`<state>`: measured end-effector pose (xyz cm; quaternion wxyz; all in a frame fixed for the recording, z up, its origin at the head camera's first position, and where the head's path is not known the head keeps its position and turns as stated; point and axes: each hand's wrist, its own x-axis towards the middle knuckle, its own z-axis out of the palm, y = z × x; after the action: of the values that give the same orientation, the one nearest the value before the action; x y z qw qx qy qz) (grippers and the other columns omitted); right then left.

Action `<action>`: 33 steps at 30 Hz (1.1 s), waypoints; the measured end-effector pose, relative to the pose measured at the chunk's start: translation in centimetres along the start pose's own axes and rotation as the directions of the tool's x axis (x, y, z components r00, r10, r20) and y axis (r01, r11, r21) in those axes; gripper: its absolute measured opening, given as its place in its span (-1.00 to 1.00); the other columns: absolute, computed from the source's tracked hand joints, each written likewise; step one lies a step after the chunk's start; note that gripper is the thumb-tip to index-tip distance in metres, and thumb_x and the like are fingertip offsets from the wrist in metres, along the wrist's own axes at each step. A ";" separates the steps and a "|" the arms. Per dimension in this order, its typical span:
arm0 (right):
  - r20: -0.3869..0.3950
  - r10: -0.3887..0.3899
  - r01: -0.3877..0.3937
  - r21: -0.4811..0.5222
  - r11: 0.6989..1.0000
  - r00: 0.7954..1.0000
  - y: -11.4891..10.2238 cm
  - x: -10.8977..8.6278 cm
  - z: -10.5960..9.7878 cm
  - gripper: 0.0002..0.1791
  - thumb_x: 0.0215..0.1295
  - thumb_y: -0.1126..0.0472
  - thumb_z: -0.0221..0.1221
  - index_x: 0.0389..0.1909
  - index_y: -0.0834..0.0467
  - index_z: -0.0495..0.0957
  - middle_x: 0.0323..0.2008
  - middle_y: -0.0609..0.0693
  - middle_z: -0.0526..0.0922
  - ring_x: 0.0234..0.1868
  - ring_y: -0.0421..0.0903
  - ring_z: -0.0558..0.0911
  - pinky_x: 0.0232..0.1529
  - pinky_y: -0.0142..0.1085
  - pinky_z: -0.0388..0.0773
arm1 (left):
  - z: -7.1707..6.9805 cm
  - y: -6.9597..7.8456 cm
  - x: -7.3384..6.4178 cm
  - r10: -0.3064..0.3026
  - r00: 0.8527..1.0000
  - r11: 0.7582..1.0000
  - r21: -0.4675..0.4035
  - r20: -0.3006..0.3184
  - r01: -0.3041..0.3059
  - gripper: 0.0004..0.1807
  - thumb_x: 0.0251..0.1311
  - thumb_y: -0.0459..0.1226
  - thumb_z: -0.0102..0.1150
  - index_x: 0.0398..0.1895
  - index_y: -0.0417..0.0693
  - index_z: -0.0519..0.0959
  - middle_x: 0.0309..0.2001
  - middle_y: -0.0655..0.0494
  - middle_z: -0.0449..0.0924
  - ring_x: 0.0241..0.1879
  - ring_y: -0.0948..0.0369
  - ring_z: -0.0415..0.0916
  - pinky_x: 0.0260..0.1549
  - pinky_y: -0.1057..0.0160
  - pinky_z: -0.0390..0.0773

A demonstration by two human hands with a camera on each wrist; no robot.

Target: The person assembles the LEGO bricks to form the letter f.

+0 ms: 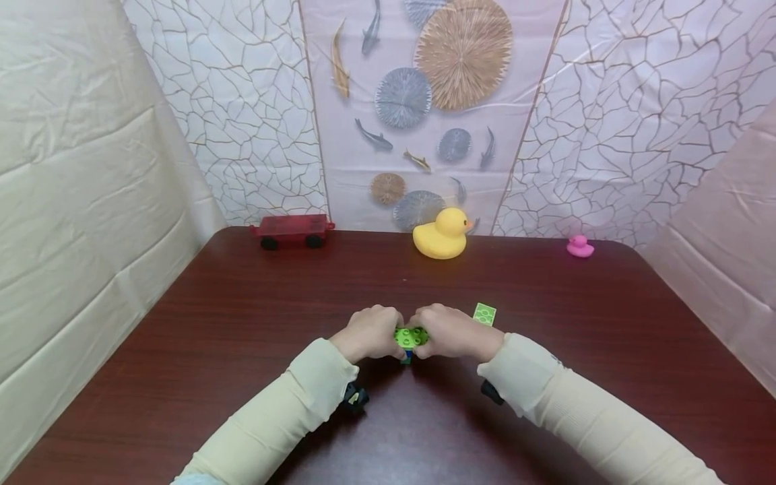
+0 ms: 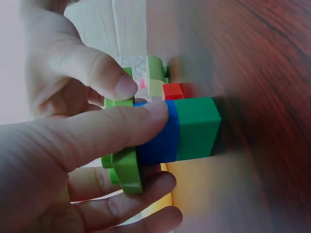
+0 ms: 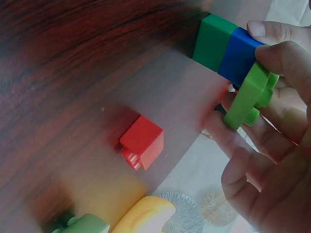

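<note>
Both hands meet over a small stack of toy building blocks near the table's middle. On top is a lime green block [image 1: 407, 338] with studs, then a blue block [image 2: 158, 131], then a dark green block [image 2: 198, 128] at the bottom. My left hand [image 1: 372, 331] pinches the stack, its thumb across the lime block with the tip on the blue one. The right hand [image 1: 451, 330] grips the lime block, its thumb by the edge and fingers on the far side. Whether the stack touches the table I cannot tell.
A red block [image 3: 143, 141] lies on the table, hidden in the head view. Beyond the right hand is a light green block [image 1: 484, 314]. Along the back edge stand a red toy wagon [image 1: 294, 230], a yellow duck [image 1: 441, 236] and a pink duck [image 1: 580, 247].
</note>
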<state>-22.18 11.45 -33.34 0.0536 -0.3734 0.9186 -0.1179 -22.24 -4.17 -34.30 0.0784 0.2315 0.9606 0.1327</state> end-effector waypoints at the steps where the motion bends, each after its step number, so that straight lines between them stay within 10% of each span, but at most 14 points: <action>1: 0.006 0.000 0.000 0.012 1.000 1.000 0.0 0.0 0.0 -0.85 -0.13 0.23 0.24 -0.45 0.08 0.54 -0.59 -0.17 0.40 -0.57 -0.21 0.35 -0.56 -0.38 0.32 | 0.0 0.1 0.0 -0.003 1.000 1.000 0.006 -0.002 0.003 -0.71 -0.35 -0.07 0.41 -0.65 0.08 0.46 -0.68 0.26 0.38 -0.64 0.26 0.31 -0.68 0.26 0.29; 22: 0.066 0.035 -0.040 0.076 0.996 0.997 0.2 -0.1 -0.4 -0.66 -0.03 0.11 0.27 -0.21 0.18 0.56 -0.35 -0.11 0.53 -0.36 -0.21 0.47 -0.37 -0.36 0.42 | -0.2 1.3 -0.3 -0.044 0.999 0.991 0.126 0.002 0.043 -0.70 -0.31 -0.05 0.39 -0.69 0.07 0.44 -0.70 0.24 0.36 -0.66 0.26 0.31 -0.69 0.25 0.29; 33: -0.003 0.218 -0.218 -0.021 0.976 0.976 2.7 -0.8 -2.6 -0.63 0.03 0.14 0.22 -0.12 0.22 0.54 -0.20 0.04 0.55 -0.15 -0.03 0.49 -0.18 -0.17 0.42 | -0.2 1.2 -0.4 -0.049 0.999 0.986 0.156 -0.008 0.049 -0.70 -0.33 -0.02 0.38 -0.67 0.08 0.46 -0.68 0.25 0.36 -0.62 0.24 0.32 -0.65 0.22 0.32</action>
<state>-23.86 14.31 -31.52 0.0621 -0.2708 0.9553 -0.1016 -21.46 -3.32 -33.67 0.0613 0.2129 0.9736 0.0554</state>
